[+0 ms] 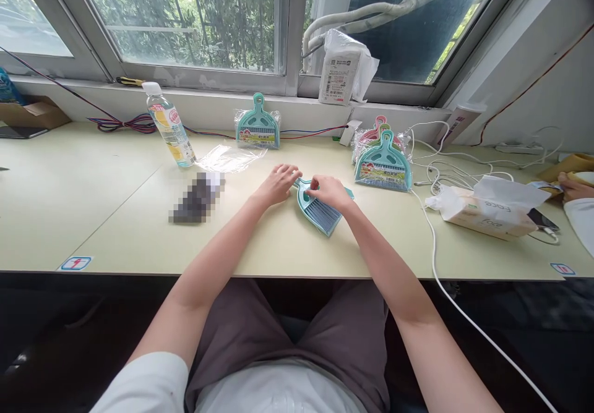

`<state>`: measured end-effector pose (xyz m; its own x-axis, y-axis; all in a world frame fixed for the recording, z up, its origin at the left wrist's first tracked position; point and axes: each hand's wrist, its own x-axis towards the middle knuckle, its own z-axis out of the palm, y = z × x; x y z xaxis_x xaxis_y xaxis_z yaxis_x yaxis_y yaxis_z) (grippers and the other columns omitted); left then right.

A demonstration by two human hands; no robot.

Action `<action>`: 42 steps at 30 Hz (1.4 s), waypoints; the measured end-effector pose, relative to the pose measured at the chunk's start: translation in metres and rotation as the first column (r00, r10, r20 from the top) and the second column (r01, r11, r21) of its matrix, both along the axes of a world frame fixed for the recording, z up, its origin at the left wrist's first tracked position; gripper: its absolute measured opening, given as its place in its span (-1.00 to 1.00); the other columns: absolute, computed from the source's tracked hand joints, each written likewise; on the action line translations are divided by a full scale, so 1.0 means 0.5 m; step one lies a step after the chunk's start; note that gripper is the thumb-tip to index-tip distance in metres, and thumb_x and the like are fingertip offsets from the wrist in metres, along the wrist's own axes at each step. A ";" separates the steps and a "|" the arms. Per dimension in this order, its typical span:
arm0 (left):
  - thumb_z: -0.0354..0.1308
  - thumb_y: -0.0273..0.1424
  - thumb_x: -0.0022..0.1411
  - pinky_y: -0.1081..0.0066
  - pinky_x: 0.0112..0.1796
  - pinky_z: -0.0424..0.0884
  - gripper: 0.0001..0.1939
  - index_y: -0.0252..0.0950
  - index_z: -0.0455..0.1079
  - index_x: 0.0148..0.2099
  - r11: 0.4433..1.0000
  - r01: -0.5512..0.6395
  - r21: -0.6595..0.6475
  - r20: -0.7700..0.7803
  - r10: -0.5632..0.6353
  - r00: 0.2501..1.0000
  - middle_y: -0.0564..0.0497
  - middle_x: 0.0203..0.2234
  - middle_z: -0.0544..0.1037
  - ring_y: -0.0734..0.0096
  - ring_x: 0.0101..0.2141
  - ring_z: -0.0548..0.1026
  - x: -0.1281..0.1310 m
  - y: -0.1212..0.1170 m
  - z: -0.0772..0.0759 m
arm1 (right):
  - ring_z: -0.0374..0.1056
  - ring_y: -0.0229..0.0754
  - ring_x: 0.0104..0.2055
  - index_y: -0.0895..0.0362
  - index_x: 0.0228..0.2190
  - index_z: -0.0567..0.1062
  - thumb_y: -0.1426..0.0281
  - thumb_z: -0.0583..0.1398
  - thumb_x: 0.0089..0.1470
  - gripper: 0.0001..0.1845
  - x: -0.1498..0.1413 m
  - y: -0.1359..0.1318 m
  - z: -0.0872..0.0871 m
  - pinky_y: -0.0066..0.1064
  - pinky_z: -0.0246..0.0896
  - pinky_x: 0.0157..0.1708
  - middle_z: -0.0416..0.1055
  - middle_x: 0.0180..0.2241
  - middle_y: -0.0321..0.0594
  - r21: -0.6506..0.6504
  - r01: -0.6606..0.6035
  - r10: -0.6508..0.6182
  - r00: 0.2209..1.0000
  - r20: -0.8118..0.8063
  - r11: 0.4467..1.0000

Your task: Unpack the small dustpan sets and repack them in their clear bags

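Note:
A teal mini dustpan and brush set (323, 216) lies on the table in front of me, its handle pointing up and left and its bristles toward me. My left hand (278, 184) grips the handle end between thumb and fingers. Curled over the upper part of the set is my right hand (330, 191), its fingers pinching near the base of the handle; the exact contact is hidden under them. To the left lies a flat, crumpled clear plastic wrapper (229, 158).
A wrapped teal dustpan set (257, 130) leans at the back, and several more (383, 164) stand right. A bottle (171, 125), a blurred dark object (197, 198), a tissue pack (487, 209) and white cables (434, 227) surround the workspace. Another person's hand (575, 185) is far right.

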<state>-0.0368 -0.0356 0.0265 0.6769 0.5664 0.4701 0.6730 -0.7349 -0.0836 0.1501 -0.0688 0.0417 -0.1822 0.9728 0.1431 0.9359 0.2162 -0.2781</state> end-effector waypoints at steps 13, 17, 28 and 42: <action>-0.11 -0.56 0.31 0.38 -0.35 0.30 -0.76 -0.34 0.35 -0.11 0.999 0.016 0.045 -0.251 -0.005 0.968 -0.13 -0.20 0.48 0.28 -0.22 0.46 0.003 0.010 -0.017 | 0.33 -0.19 -0.24 0.09 -0.43 0.38 0.26 0.18 0.04 -0.85 -0.006 0.004 -0.010 -0.42 0.08 -0.32 0.47 -0.29 -0.23 0.020 -0.044 0.045 0.997 -0.056 0.999; -0.12 -0.56 0.31 0.39 -0.39 0.30 -0.76 -0.36 0.38 -0.13 1.000 -0.008 0.026 -0.244 0.014 0.970 -0.15 -0.20 0.49 0.30 -0.27 0.49 0.006 0.008 -0.018 | 0.34 -0.18 -0.23 0.08 -0.45 0.39 0.23 0.19 0.03 -0.82 -0.006 0.004 -0.011 -0.42 0.06 -0.36 0.48 -0.29 -0.24 0.008 -0.024 0.024 0.998 -0.056 1.000; -0.08 -0.61 0.26 0.43 -0.38 0.33 -0.77 -0.37 0.40 -0.19 0.999 -0.010 -0.035 -0.212 0.003 0.977 -0.19 -0.14 0.52 0.34 -0.31 0.53 0.011 0.015 -0.026 | 0.37 -0.18 -0.23 0.06 -0.47 0.46 0.22 0.23 -0.03 -0.83 -0.001 0.013 -0.015 -0.42 0.09 -0.35 0.50 -0.30 -0.26 -0.008 0.026 -0.026 0.998 -0.058 1.000; -0.01 -0.21 0.27 0.23 -0.07 0.38 -0.64 -0.21 0.27 0.07 0.912 0.182 -0.368 0.833 0.236 0.500 -0.08 0.04 0.41 0.19 0.05 0.36 0.033 -0.017 0.025 | 0.36 -0.12 -0.28 0.09 -0.39 0.42 0.14 0.16 0.03 -0.74 -0.030 -0.018 0.012 -0.36 0.14 -0.32 0.48 -0.33 -0.18 0.377 0.369 -0.158 0.859 -0.486 0.849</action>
